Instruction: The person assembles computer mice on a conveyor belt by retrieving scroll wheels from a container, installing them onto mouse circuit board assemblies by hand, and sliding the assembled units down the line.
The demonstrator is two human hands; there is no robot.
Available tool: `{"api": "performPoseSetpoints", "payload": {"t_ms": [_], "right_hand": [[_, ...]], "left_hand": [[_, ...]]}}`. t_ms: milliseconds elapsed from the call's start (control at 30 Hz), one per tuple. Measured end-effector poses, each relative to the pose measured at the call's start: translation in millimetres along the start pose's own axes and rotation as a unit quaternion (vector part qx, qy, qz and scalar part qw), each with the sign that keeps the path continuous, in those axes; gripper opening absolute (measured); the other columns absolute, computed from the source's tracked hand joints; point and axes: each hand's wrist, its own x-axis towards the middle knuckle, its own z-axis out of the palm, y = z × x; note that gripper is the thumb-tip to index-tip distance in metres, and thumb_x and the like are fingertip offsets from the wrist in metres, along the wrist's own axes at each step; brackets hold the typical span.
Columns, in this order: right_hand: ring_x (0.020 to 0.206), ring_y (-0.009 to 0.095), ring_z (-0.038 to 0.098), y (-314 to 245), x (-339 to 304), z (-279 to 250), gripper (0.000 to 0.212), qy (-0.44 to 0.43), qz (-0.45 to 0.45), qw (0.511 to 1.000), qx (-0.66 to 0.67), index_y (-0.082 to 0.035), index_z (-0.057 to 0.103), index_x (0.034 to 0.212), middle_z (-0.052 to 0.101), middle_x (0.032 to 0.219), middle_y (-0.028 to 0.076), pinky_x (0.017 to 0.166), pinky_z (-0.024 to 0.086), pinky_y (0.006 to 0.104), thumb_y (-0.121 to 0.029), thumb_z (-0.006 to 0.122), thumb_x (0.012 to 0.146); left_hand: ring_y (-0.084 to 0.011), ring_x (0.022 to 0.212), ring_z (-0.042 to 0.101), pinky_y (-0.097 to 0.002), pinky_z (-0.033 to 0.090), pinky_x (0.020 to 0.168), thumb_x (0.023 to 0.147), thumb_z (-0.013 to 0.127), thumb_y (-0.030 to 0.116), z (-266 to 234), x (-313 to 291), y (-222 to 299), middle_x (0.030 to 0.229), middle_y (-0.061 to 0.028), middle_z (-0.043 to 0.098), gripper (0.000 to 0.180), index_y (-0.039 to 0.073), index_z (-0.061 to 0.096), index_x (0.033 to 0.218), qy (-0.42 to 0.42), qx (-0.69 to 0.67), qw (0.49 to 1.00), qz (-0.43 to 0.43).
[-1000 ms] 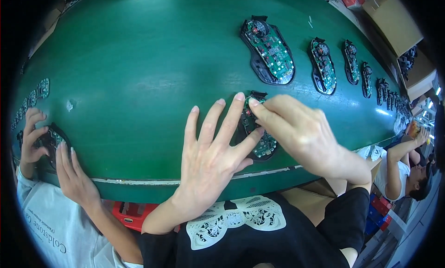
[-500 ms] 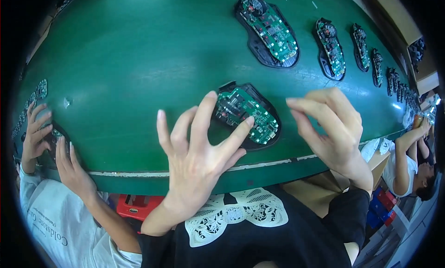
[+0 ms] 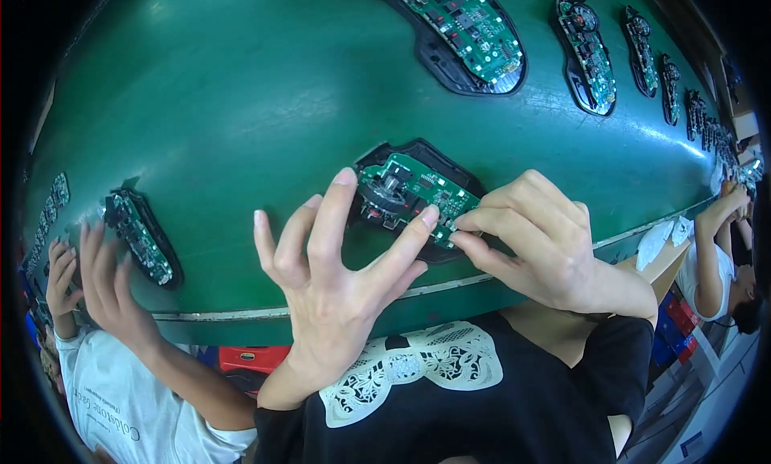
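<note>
On the bench lies an opened computer mouse: a black base shell (image 3: 430, 152) carrying a green circuit board (image 3: 434, 193) and a dark scroll wheel (image 3: 381, 196). My left hand (image 3: 329, 267) is spread over its near side. Its index fingertip touches the wheel end and its thumb presses on the board; the other fingers stick out, holding nothing. At the board's right end, my right hand (image 3: 542, 243) has thumb and index finger pinched at the edge. Whatever lies between those fingertips is too small and hidden to name.
A larger-looking mouse base with board (image 3: 470, 30) lies beyond mine; a row of similar ones (image 3: 590, 59) runs off right. At left, a neighbour's hands (image 3: 108, 291) are near another mouse base (image 3: 144, 238). The green bench's front edge (image 3: 233, 313) passes under my wrists.
My right hand has moved left and down onto the board's end, fingers closing to a pinch. My left hand keeps its hold point. The neighbour's hands have come off their mouse base.
</note>
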Motion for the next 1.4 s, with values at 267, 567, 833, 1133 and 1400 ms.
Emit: {"api": "performPoseSetpoints", "payload": {"t_ms": [267, 567, 833, 1133, 1400], "right_hand": [[0.069, 0.021, 0.063, -13, 5, 2, 0.025, -0.007, 0.051, 0.999, -0.013, -0.005, 0.070, 0.085, 0.066, 0.080, 0.006, 0.054, 0.049, 0.0310, 0.001, 0.084, 0.065], [0.071, 0.017, 0.060, -22, 6, 5, 0.017, 0.008, 0.012, 0.994, -0.106, -0.007, 0.067, 0.084, 0.059, 0.080, 0.002, 0.049, 0.048, 0.0297, -0.004, 0.078, 0.071], [0.081, 0.020, 0.063, -25, 10, -35, 0.026, -0.042, 0.021, 0.994, -0.102, -0.009, 0.070, 0.099, 0.064, 0.090, 0.003, 0.056, 0.052, 0.0335, -0.016, 0.081, 0.076], [0.088, 0.028, 0.067, 1, 23, -66, 0.020, 0.014, 0.084, 0.993, -0.078, -0.008, 0.072, 0.102, 0.070, 0.095, 0.008, 0.074, 0.055, 0.0393, -0.017, 0.077, 0.085], [0.098, 0.034, 0.069, 122, 217, -134, 0.019, 0.200, 0.039, 0.933, -0.297, -0.012, 0.077, 0.105, 0.071, 0.103, 0.014, 0.086, 0.055, 0.0413, -0.017, 0.068, 0.088]], "left_hand": [[-0.0292, 0.135, 0.037, -0.0598, 0.024, 0.115, 0.070, 0.086, 0.035, 5, 0, -6, 0.153, -0.0112, 0.035, 0.061, 0.043, 0.069, 0.128, 0.013, 0.001, 1.000, 0.014], [-0.0296, 0.128, 0.042, -0.0604, 0.027, 0.112, 0.067, 0.087, 0.037, 11, 2, 2, 0.151, -0.0123, 0.039, 0.061, 0.042, 0.070, 0.125, 0.063, -0.003, 0.998, 0.009], [-0.0332, 0.130, 0.045, -0.0604, 0.029, 0.114, 0.066, 0.087, 0.034, 9, 22, 6, 0.138, -0.0099, 0.051, 0.048, 0.035, 0.072, 0.111, 0.131, 0.017, 0.991, -0.001], [-0.0374, 0.131, 0.047, -0.0596, 0.033, 0.113, 0.083, 0.077, 0.022, -45, 78, -75, 0.139, -0.0121, 0.054, 0.040, 0.028, 0.066, 0.121, 0.159, 0.126, 0.979, -0.010], [-0.0373, 0.131, 0.048, -0.0548, 0.037, 0.112, 0.082, 0.078, 0.010, -99, 51, -78, 0.140, -0.0177, 0.052, 0.054, 0.023, 0.065, 0.132, 0.244, 0.090, 0.966, -0.009]]}}
